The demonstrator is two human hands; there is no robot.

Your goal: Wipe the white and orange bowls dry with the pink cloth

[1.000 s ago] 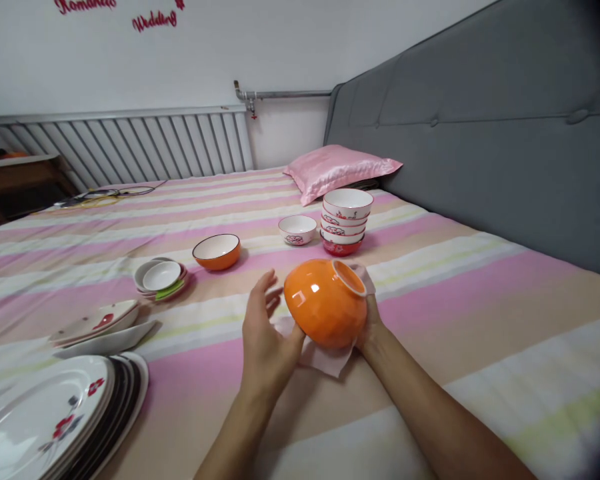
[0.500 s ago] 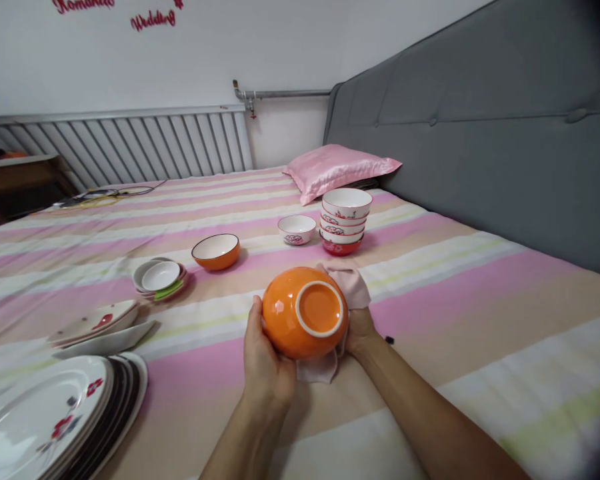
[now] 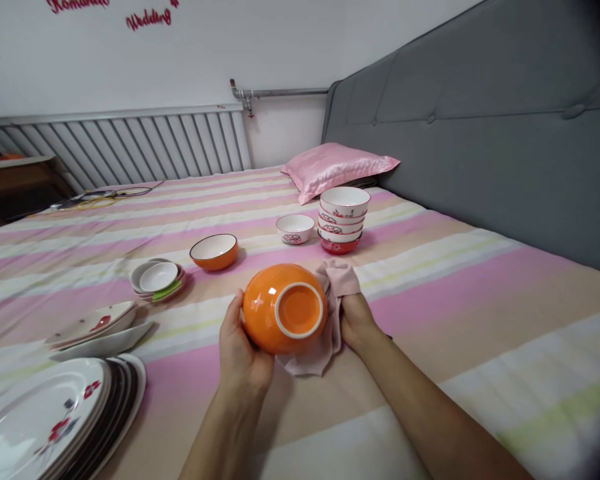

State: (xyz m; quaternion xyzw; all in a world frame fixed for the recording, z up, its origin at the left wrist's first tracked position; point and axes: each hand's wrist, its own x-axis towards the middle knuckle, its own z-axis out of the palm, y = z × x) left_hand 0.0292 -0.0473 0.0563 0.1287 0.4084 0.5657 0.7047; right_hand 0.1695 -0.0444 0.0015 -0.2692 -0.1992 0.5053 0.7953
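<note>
Bowl (image 3: 284, 310), orange, swung base-toward-you this past second — held above the bed (image 3: 330, 427). Left hand (image 3: 245, 353) cups its side, half-curled; right hand (image 3: 357, 323) grips pink cloth (image 3: 341, 279) alongside — underside likely within cloth's reach.

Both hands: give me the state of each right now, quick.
Left hand: closed on the side of the upturned orange bowl.
Right hand: holding the pink cloth at the bowl's other side; fingers mostly hidden.
</note>
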